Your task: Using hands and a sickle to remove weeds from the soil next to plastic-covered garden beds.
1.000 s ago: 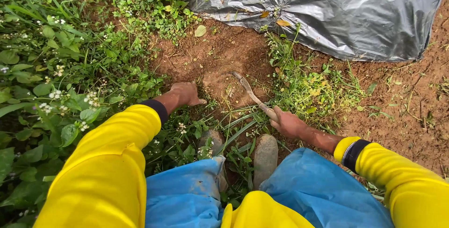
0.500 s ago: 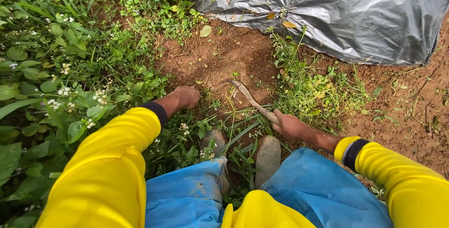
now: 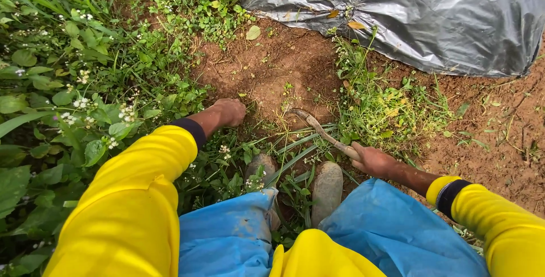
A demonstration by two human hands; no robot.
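The right hand (image 3: 376, 161) is closed around the handle of a curved sickle (image 3: 318, 129), its blade laid on bare soil (image 3: 272, 72); the left hand (image 3: 230, 111) is clenched on weeds (image 3: 250, 140) beside it

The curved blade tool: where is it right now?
In the head view the curved blade tool is just right of centre, gripped by the right hand, its tip on bare soil beside the weed clump.

Right hand (image 3: 376, 162) has its grip closed on a curved sickle (image 3: 323, 132); left hand (image 3: 230, 111) clutches weeds (image 3: 250, 132) on soil (image 3: 272, 67).
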